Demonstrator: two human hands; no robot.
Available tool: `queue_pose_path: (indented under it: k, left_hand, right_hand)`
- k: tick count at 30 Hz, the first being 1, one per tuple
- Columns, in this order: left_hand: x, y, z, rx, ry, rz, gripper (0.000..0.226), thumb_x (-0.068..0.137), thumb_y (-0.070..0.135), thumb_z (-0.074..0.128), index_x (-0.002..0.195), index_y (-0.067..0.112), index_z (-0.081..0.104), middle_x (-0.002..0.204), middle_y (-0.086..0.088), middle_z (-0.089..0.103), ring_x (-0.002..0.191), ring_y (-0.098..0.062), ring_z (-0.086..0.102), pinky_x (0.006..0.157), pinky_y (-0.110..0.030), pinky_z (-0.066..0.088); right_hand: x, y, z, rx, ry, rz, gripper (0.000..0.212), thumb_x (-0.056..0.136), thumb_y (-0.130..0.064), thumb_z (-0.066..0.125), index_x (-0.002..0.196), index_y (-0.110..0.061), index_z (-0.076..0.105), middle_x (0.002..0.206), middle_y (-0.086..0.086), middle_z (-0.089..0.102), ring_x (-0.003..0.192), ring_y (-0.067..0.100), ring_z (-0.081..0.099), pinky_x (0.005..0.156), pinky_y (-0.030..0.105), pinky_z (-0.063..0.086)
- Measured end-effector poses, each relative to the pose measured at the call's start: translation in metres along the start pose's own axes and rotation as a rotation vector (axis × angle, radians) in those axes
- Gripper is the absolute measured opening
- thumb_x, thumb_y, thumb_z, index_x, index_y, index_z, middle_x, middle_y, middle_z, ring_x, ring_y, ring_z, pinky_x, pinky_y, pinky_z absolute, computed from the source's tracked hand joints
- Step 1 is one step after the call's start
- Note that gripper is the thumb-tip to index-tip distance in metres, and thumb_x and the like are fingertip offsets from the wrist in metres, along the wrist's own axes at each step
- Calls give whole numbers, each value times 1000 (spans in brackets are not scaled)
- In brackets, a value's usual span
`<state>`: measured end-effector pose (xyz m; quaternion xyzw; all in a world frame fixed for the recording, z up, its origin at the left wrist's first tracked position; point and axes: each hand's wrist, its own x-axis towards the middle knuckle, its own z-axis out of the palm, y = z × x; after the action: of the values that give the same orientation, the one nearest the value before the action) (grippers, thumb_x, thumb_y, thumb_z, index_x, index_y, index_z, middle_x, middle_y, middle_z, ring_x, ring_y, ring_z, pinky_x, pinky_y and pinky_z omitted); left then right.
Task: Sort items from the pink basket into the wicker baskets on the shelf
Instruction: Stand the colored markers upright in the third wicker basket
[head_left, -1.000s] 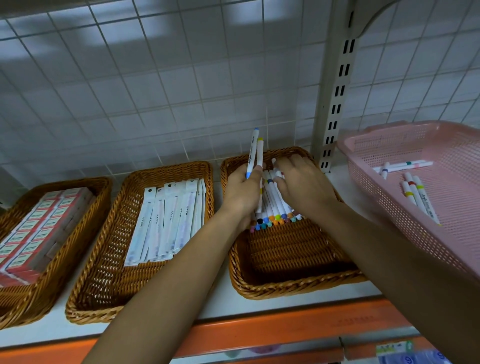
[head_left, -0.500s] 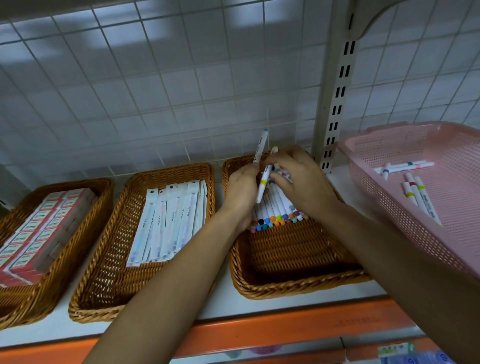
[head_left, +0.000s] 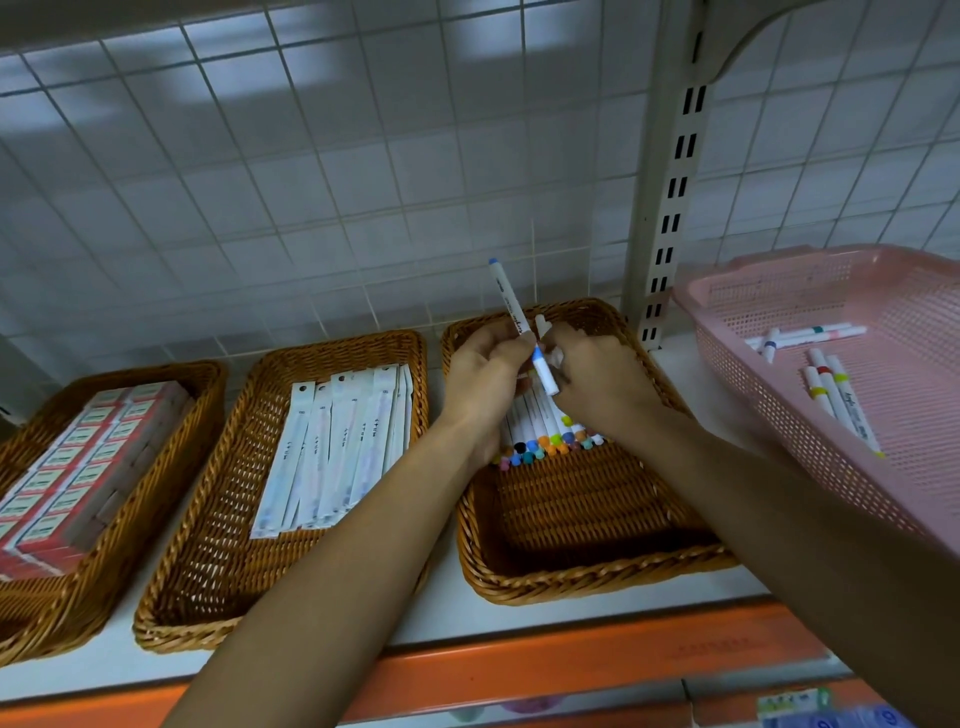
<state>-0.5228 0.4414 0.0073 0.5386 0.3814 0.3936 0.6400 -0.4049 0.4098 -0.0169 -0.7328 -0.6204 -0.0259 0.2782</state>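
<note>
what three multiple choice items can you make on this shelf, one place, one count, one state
1. Which wicker basket holds the row of markers? A left B middle C right
2. How many wicker baskets show? A two B three C five
3. The blue marker is: A lying flat in the row B held by both hands C lying on the shelf board

1 C: they lie in the right wicker basket, nearest the pink basket.
2 B: the left wicker basket, the middle wicker basket and the right one.
3 B: left hand and right hand pinch it above the row.
</note>
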Motion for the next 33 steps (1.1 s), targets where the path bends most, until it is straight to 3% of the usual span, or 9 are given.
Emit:
queue_pose_path:
  k: [3, 7, 10, 12, 14, 19, 24, 28, 33]
  left_hand:
    - [1, -2, 1, 49, 38, 35, 14, 94, 10, 54, 103, 14, 63, 83, 3, 64, 69, -4, 55, 61, -17, 44]
    - [2, -1, 0, 75, 44, 138, 14, 92, 4, 55, 96, 17, 59, 81, -1, 63, 70, -10, 61, 60, -16, 51]
    - [7, -4, -7, 354, 52, 414, 13, 87, 3, 61, 93, 15, 62, 88, -5, 67, 82, -17, 66, 75, -29, 56]
    - [13, -4, -13, 697, 54, 648, 15, 82, 0, 64, 92, 11, 67, 90, -6, 67, 81, -19, 64, 71, -29, 53]
    - [22, -3, -19, 958, 1, 783, 18, 76, -6, 63, 87, 7, 69, 91, -9, 64, 80, -22, 62, 70, -29, 51]
    - [33, -5, -24, 1388, -175, 648, 28, 76, -9, 57, 95, 8, 67, 119, -13, 50, 97, -31, 57, 76, -30, 45]
    - [37, -4, -16, 1449, -246, 560, 32, 87, 2, 56, 117, 11, 61, 130, -13, 44, 110, -31, 52, 88, -32, 43]
    - [37, -5, -15, 1512, -343, 525, 36, 93, 16, 53, 128, 12, 54, 131, -13, 47, 115, -30, 50, 94, -36, 44]
    - [18, -4, -13, 1549, -493, 513, 48, 92, 48, 47, 121, 10, 55, 116, -11, 57, 108, -26, 53, 89, -36, 45]
  right_hand:
    - [-1, -5, 3, -127, -75, -22, 30, 89, -15, 58, 118, -6, 58, 113, 17, 61, 103, 31, 58, 73, 31, 45]
    - [-4, -7, 3, -230, -116, -14, 30, 96, -23, 48, 120, -8, 60, 123, 15, 55, 118, 31, 51, 94, 34, 44]
    - [-6, -9, -4, -186, -116, -14, 30, 96, -17, 46, 121, -10, 60, 118, 14, 54, 105, 29, 57, 78, 32, 47]
    - [-5, -7, -7, -94, -111, 48, 26, 91, -8, 52, 116, -5, 61, 109, 15, 55, 94, 30, 59, 65, 27, 40]
    - [-1, -3, -9, -75, -101, 81, 28, 85, -2, 57, 112, -6, 65, 108, 15, 57, 94, 31, 58, 68, 29, 42]
    - [4, 1, -23, -85, -62, 70, 35, 81, 5, 54, 109, -8, 69, 111, 12, 63, 102, 28, 59, 84, 32, 50]
    - [-8, 0, -37, -217, -271, 18, 51, 82, 2, 55, 130, -16, 56, 124, 9, 59, 114, 25, 54, 93, 36, 48]
    - [-18, 4, -37, -288, -416, -64, 59, 83, -10, 63, 139, -16, 45, 141, 8, 47, 130, 24, 42, 106, 38, 39]
    - [-21, 4, -39, -222, -471, -62, 54, 85, -18, 63, 136, -12, 47, 139, 9, 48, 129, 23, 42, 108, 37, 37]
